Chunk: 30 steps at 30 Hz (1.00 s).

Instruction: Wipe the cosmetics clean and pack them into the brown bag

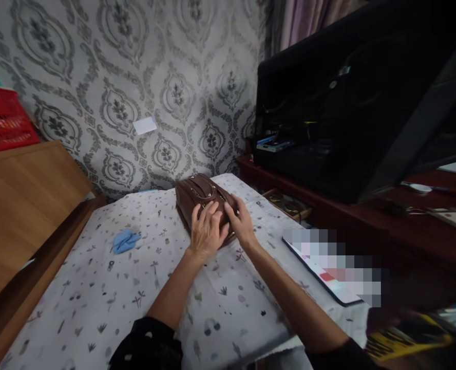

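Note:
A brown leather handbag [189, 195] with metal fittings and a curved handle lies on a white patterned cloth [135, 288]. My left hand [207, 228] presses over the near part of the bag, its fingers bent against the leather. Along the bag's right edge, my right hand [242, 221] holds on with the thumb toward the left hand and the fingers over the side. What lies under the fingertips is hidden. To the left of the bag, a crumpled blue cloth [125, 241] rests on the covered surface.
On the right, a tablet or phone with a lit screen [341, 290], partly pixelated, lies near the edge. Beyond it a large black television [328, 118] stands on a dark red cabinet [316, 210]. A wooden panel [27, 195] and red container [6, 121] are at left.

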Motion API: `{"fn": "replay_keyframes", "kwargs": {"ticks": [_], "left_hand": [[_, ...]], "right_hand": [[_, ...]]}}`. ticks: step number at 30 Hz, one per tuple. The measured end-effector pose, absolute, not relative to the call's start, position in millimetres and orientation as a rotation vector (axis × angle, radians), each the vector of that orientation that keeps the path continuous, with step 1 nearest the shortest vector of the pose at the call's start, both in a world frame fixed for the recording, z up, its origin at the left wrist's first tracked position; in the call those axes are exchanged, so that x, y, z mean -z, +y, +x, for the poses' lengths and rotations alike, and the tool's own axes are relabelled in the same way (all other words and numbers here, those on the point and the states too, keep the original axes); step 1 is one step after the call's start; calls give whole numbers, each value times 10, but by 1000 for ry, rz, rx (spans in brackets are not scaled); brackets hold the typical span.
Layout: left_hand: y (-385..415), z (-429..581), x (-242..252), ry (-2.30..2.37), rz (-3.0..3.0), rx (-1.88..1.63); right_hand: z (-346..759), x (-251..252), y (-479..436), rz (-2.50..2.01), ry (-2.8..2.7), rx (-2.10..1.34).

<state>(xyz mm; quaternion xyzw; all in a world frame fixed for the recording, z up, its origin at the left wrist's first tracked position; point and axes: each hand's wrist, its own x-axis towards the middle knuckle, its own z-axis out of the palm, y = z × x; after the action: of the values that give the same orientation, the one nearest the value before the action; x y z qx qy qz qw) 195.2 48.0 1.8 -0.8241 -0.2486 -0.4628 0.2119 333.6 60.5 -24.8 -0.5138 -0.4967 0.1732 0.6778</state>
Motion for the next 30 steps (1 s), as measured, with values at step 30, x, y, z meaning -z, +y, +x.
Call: {"fn": "replay_keyframes", "kwargs": {"ticks": [30], "left_hand": [[1385,1442,-858,-1446,-2579,1327]], "right_hand": [[3023,374,400,-1150,-1027,-534]]}}
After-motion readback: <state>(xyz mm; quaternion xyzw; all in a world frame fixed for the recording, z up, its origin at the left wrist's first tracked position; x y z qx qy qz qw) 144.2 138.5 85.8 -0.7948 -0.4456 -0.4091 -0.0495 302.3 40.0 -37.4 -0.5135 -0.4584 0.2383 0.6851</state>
